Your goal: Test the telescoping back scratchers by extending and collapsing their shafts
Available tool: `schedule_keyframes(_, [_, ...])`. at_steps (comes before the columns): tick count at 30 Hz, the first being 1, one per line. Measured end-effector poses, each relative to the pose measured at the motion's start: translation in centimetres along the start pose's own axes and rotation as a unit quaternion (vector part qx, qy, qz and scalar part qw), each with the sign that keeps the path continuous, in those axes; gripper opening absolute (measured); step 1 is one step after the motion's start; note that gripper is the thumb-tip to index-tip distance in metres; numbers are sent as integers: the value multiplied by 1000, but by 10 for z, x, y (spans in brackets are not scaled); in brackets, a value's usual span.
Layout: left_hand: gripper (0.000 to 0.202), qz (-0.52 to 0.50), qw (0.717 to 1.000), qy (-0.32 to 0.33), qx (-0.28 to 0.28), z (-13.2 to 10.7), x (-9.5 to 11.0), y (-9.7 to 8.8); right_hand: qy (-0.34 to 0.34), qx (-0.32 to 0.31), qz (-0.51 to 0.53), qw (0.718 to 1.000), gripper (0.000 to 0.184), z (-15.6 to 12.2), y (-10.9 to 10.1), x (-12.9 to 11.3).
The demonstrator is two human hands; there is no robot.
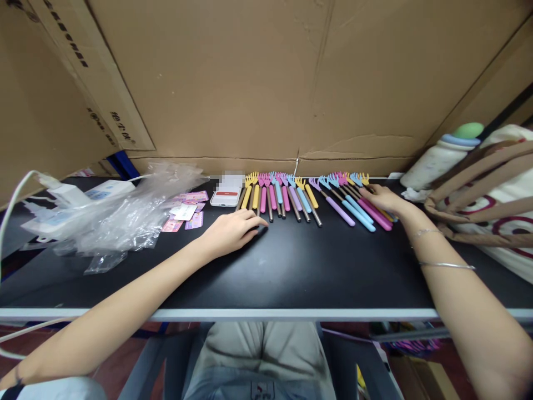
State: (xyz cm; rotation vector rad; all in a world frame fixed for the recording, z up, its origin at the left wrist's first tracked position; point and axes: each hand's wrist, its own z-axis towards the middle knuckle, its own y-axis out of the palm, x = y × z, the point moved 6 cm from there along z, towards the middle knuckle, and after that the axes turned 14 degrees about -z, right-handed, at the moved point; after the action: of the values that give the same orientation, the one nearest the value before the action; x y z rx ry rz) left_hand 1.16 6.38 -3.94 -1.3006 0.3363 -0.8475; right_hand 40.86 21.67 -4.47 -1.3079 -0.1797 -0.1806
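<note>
A row of telescopic back scratchers with yellow, pink, blue and purple handles lies along the back of the black table. My left hand rests on the table just in front of the row's left end, fingers curled, fingertips by the metal ends. My right hand lies on the right-hand group of scratchers, fingers touching the pink and yellow ones. Bracelets circle my right wrist.
Crumpled clear plastic bags and a white power strip sit at the left. Small pink cards and a white phone lie beside the scratchers. A cream bag and a bottle stand at the right. Cardboard walls the back.
</note>
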Motion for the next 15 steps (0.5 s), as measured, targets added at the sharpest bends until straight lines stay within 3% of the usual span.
schedule_keyframes(4, [26, -4, 1000, -10, -2, 0, 0, -1, 20, -62, 27, 998, 59, 2, 9, -5])
schedule_keyframes(9, [26, 2, 1000, -3, -3, 0, 2, -1, 19, -53, 25, 998, 63, 2, -4, -16])
schedule_keyframes(13, [26, 12, 1000, 6, -3, 0, 4, -2, -71, 8, 29, 997, 66, -8, -21, -54])
schedule_keyframes(15, [26, 16, 1000, 9, -2, 0, 4, -2, -100, 6, 23, 995, 70, -16, -22, -74])
